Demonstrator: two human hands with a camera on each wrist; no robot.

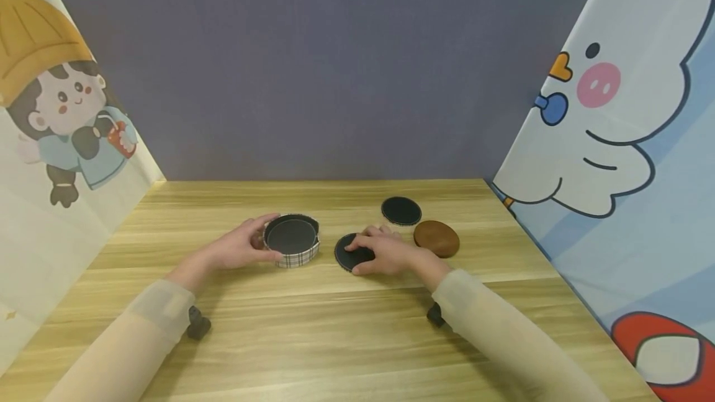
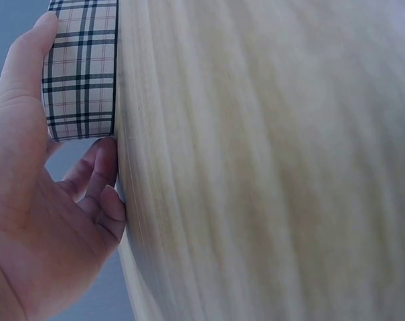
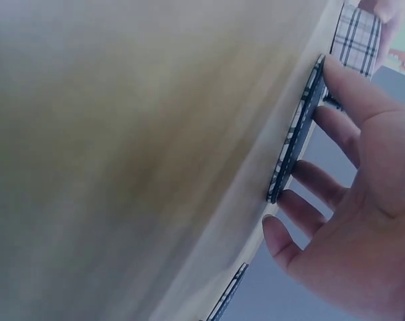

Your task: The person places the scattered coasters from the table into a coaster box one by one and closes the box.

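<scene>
Steadying the plaid-sided, black-lined round box on the counter, L hand curls round its wall; R hand pinches a thin, stitched black disc just beside it. Prob. mid-job: this, a 2nd blk disc + smooth, leathery-looking brown disc are outside; box contents unclear.

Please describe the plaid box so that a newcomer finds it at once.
On the wooden table, find the person's left hand. It grips a round, open plaid box. Unlike the black discs and brown disc to its right, it is hollow and tall-sided.
</scene>
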